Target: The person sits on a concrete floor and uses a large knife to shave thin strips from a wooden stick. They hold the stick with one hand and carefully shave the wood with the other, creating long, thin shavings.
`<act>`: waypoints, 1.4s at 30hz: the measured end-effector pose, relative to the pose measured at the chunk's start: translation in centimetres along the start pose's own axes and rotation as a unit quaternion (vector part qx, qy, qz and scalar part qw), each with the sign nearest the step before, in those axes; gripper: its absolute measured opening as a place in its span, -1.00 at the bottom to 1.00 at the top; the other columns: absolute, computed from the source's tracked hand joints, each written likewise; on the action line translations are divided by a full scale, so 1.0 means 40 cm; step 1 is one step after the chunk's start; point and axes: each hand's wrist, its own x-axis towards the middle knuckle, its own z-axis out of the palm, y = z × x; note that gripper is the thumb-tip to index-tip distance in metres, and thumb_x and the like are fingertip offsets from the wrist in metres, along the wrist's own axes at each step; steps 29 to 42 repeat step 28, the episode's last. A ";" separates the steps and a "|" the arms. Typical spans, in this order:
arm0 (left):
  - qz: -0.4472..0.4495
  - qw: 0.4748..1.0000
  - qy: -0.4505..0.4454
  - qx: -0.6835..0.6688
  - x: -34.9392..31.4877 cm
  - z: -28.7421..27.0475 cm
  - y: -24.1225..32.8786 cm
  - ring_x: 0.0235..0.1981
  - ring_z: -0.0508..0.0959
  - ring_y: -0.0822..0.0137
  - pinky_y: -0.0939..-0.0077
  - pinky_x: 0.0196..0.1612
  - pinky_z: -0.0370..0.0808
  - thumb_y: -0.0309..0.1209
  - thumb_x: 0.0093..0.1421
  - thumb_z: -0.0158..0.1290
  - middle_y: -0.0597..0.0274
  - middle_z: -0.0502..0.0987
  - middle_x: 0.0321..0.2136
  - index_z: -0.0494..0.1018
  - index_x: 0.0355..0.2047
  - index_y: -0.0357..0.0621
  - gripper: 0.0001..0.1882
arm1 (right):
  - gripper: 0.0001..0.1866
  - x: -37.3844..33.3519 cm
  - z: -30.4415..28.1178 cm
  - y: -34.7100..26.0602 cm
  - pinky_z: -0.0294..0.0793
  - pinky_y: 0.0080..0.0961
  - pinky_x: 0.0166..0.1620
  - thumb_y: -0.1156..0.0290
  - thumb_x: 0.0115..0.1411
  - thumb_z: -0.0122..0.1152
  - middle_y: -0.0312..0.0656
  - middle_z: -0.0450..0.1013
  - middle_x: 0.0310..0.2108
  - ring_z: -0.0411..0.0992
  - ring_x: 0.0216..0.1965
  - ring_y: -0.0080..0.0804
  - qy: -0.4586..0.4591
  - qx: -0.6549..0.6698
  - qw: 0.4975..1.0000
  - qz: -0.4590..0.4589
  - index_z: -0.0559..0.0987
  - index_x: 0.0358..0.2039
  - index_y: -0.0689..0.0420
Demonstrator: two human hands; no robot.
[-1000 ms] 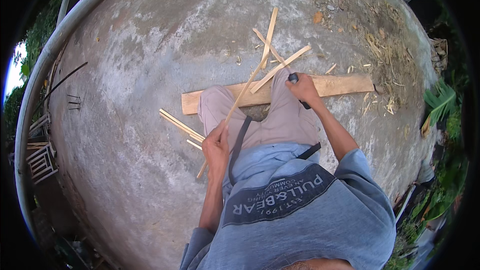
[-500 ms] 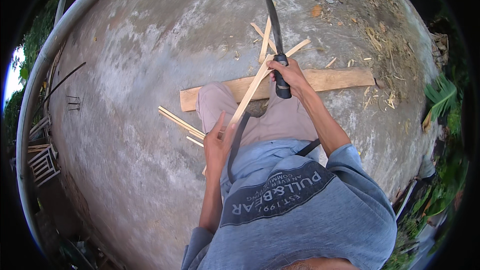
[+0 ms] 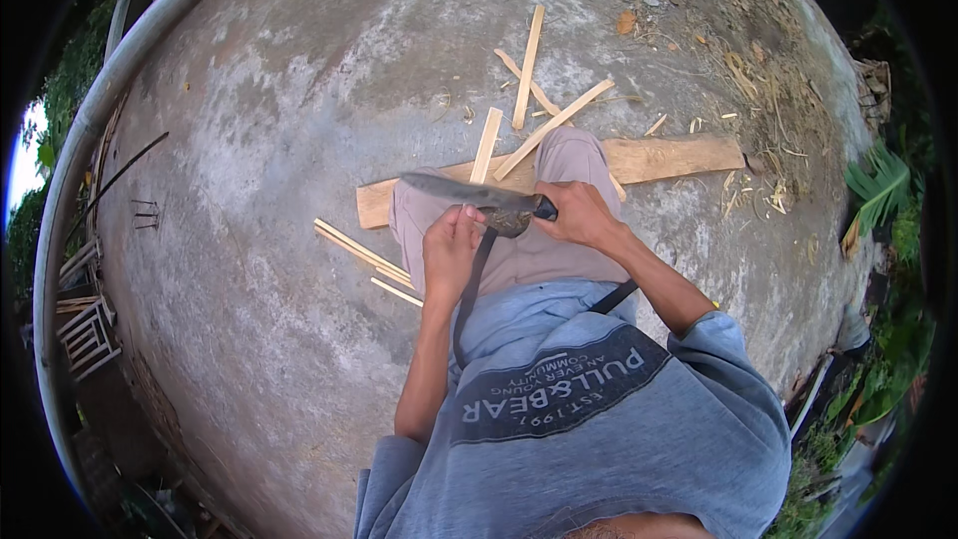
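My right hand point(image 3: 579, 213) is wrapped round the black handle of a large knife point(image 3: 469, 193). Its dark, slightly blurred blade points left, lying across a pale flat wooden strip point(image 3: 486, 147) above my lap. With fingers closed, my left hand point(image 3: 452, 248) grips the near end of that strip, just below the blade. The strip's far end sticks out past the knife, over a long wooden plank point(image 3: 674, 157) that lies crosswise by my knees. Whether the edge bites into the strip cannot be seen.
Beyond the plank several loose strips point(image 3: 529, 65) lie crossed on the concrete floor point(image 3: 259, 130). Thin sticks point(image 3: 361, 248) rest left of my knee. Shavings point(image 3: 776, 202) and dry debris are scattered at the right. A curved pipe point(image 3: 90, 120) runs along the left side.
The knife has swung from upright to pointing left, across the strip. My right hand has let go of the strip's far end and come nearer; my left hand has risen slightly.
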 end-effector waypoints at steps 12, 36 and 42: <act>0.042 0.996 0.027 0.078 -0.024 -0.029 -0.036 -0.60 0.20 0.63 0.62 -0.53 0.11 -0.19 0.47 -0.03 0.48 0.26 -0.65 0.52 -0.36 -0.21 -0.64 | -0.60 0.058 -0.083 0.050 0.56 -0.08 -0.20 0.23 0.02 0.32 0.09 0.58 -0.45 0.58 -0.33 0.11 0.018 -0.011 0.999 0.042 0.64 -0.16 0.18; -0.007 0.990 -0.083 0.116 -0.018 -0.126 -0.079 -0.65 0.26 0.61 0.63 -0.58 0.15 -0.16 0.46 -0.02 0.47 0.33 -0.68 0.58 -0.28 -0.15 -0.65 | -0.62 0.089 -0.132 0.072 0.52 -0.25 0.06 0.14 0.10 0.39 0.15 0.60 -0.14 0.60 -0.08 -0.05 0.145 0.047 0.987 0.055 0.68 -0.24 0.21; -0.007 0.990 -0.083 0.116 -0.018 -0.126 -0.079 -0.65 0.26 0.61 0.63 -0.58 0.15 -0.16 0.46 -0.02 0.47 0.33 -0.68 0.58 -0.28 -0.15 -0.65 | -0.62 0.089 -0.132 0.072 0.52 -0.25 0.06 0.14 0.10 0.39 0.15 0.60 -0.14 0.60 -0.08 -0.05 0.145 0.047 0.987 0.055 0.68 -0.24 0.21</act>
